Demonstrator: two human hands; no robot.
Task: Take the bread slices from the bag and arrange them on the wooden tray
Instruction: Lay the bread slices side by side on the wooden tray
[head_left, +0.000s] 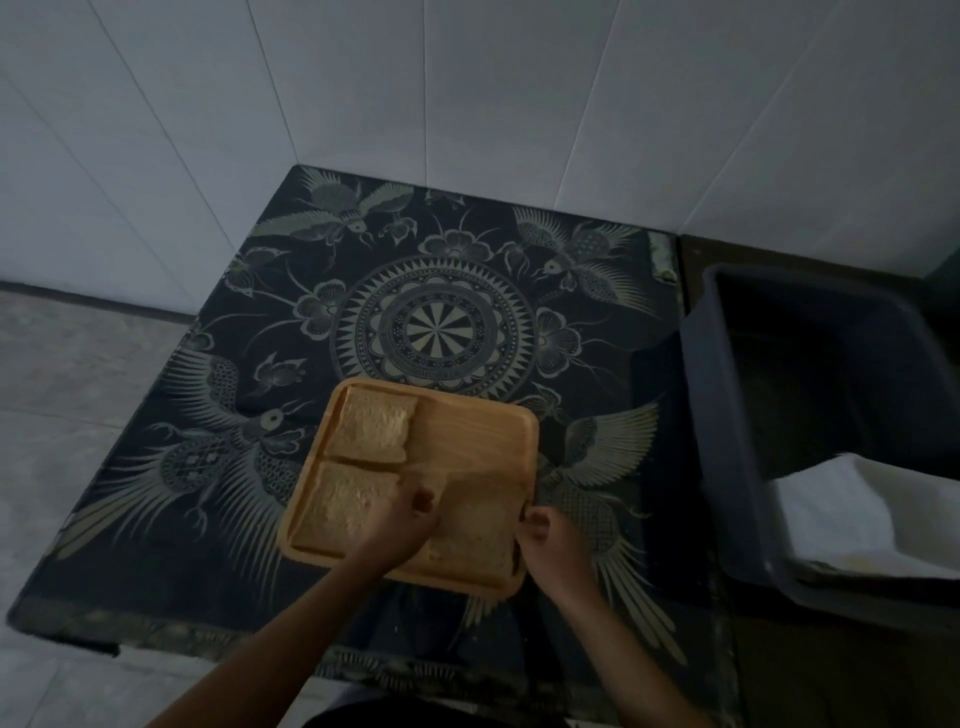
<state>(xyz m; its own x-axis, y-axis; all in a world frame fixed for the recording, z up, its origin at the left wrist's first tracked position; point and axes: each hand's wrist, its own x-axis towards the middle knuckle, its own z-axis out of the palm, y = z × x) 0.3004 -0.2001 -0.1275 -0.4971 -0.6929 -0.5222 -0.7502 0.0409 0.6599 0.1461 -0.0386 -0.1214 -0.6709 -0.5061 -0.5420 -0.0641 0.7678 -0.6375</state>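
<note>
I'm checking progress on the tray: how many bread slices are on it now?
3. One pale square bread slice at the rectangular wooden tray's far left, one near left, one near right between both hands. None seems hidden.

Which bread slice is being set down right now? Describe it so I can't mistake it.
Find the square wooden tray on the dark patterned cloth. Two pale bread slices fill its left side, far and near. The one you want is the blurred slice in the near right corner, the only one between the left hand and right hand.
</note>
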